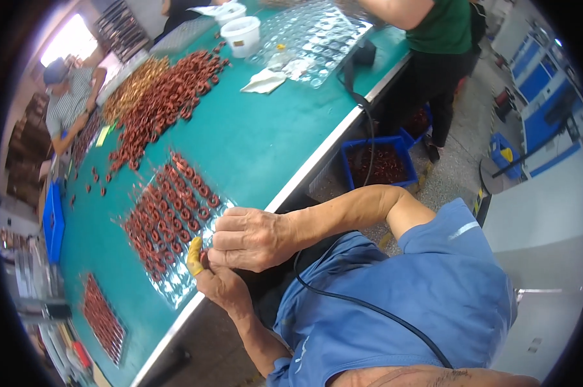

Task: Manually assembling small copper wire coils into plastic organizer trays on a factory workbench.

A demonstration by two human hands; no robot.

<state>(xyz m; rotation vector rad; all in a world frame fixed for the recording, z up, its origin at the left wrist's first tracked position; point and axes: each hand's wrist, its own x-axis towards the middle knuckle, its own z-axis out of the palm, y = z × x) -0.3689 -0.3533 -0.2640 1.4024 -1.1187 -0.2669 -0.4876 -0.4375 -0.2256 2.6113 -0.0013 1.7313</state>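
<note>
My left hand [223, 288] is closed in a pinch, with a yellow finger cover [194, 257] on one finger. Between its fingertips shows a bit of a small red-brown ring-shaped coil [204, 259], mostly hidden. My right hand [252, 238] meets it there, fingers curled and closed; what they grip is hidden. Just beyond both hands lies a clear plastic tray [180, 289] on the green table. Rows of red-brown ring coils [169, 216] with thin wire ends fill most of it, and the pockets nearest me hold none.
A large heap of red-brown rings [165, 97] lies farther back beside a yellowish heap [136, 87]. Another filled tray [102, 319] sits at the left. White tubs [241, 37] and clear trays [310, 39] stand at the back. Blue bins [379, 161] are on the floor. Two co-workers stand nearby.
</note>
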